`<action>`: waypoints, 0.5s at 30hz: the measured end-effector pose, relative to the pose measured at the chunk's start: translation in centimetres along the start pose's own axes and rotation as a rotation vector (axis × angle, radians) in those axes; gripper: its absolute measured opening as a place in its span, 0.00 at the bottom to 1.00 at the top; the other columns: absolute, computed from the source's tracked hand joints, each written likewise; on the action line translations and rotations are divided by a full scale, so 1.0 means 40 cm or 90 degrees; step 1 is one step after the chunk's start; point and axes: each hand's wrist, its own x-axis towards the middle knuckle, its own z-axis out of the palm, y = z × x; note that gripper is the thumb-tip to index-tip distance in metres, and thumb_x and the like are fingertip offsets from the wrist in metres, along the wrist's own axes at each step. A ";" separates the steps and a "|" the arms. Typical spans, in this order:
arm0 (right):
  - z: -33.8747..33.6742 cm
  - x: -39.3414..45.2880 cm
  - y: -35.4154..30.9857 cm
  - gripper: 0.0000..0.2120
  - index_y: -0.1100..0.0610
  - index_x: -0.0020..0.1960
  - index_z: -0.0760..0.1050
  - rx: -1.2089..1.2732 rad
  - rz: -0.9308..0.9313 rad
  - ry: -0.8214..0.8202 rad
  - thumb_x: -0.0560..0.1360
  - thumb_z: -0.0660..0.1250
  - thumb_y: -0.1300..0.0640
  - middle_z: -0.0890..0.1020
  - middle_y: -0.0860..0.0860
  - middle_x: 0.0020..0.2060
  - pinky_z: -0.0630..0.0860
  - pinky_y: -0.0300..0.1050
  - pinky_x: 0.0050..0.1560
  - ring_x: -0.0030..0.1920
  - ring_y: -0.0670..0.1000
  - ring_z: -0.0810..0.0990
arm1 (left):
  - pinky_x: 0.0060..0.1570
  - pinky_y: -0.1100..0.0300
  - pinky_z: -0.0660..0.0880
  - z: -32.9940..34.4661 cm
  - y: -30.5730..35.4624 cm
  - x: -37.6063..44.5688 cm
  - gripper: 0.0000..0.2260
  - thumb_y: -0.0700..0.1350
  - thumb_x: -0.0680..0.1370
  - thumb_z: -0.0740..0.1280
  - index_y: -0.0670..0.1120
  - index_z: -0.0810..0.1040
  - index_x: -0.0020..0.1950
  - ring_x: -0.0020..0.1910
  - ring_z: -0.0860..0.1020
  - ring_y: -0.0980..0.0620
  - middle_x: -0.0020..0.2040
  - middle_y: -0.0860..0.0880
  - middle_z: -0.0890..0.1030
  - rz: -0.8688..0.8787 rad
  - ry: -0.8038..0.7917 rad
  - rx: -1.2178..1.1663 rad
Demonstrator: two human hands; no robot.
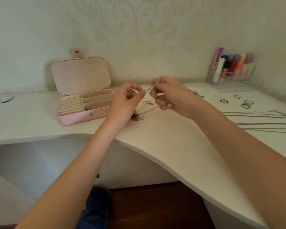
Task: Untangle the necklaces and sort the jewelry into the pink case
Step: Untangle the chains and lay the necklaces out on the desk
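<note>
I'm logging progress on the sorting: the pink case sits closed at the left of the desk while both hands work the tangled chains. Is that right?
Not quite. The head view shows the pink case open, lid upright. The rest holds: it sits at the desk's left while the left hand and right hand pinch the tangled chains.

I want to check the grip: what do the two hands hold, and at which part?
Both hands pinch the tangled chains at their top, the left hand and right hand close together above the desk; the rest hangs down to it.

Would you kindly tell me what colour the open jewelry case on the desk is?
The jewelry case is pale pink, its lining lighter; the head view shows it.
</note>
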 end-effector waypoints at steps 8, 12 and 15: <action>-0.067 0.014 -0.016 0.10 0.53 0.43 0.68 0.303 -0.043 0.067 0.80 0.53 0.61 0.68 0.46 0.22 0.64 0.37 0.32 0.27 0.46 0.68 | 0.26 0.64 0.70 0.000 -0.019 0.011 0.08 0.39 0.78 0.62 0.50 0.71 0.41 0.25 0.73 0.55 0.31 0.48 0.73 -0.025 0.124 0.035; -0.100 0.023 -0.017 0.10 0.54 0.43 0.70 0.278 -0.056 0.213 0.79 0.54 0.63 0.70 0.47 0.21 0.73 0.40 0.41 0.27 0.46 0.76 | 0.25 0.61 0.74 -0.004 -0.011 0.010 0.09 0.39 0.81 0.57 0.50 0.68 0.43 0.30 0.79 0.53 0.33 0.48 0.75 -0.068 0.173 -0.082; -0.121 0.023 -0.018 0.08 0.57 0.45 0.70 0.319 -0.051 0.274 0.79 0.54 0.64 0.69 0.49 0.23 0.77 0.41 0.30 0.22 0.48 0.69 | 0.19 0.65 0.67 -0.001 -0.005 0.002 0.06 0.44 0.80 0.59 0.51 0.69 0.43 0.29 0.79 0.54 0.35 0.49 0.77 -0.049 0.153 -0.033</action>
